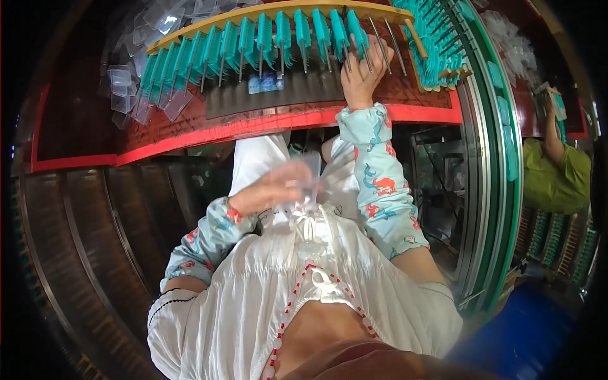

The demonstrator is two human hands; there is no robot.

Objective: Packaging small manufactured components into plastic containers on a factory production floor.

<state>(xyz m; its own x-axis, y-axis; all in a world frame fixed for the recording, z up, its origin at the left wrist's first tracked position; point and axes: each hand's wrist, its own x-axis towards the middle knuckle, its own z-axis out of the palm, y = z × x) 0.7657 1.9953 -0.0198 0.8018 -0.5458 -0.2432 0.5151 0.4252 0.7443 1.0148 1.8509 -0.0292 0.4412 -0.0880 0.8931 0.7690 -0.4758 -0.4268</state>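
A long wooden rack [253, 14] with a row of metal pins lies across the far side of the table. Bundles of thin teal pieces [246, 37] hang on most pins; the pins at its right end are bare. My right hand [366, 71] is at the last loaded pin, its fingers closed round the teal bundle [356, 35] there and partly hidden by it. Above my lap my left hand [278, 185], smeared by motion, holds a clear plastic box [310, 174] by its side. The inside of the box is too blurred to make out.
Clear plastic boxes [120, 79] are heaped at the table's far left. More loaded teal racks [437, 44] stand at right, beside a green-edged metal rail [491, 164]. A dark mat [297, 95] lies under the rack. Another person in green [557, 174] works at far right.
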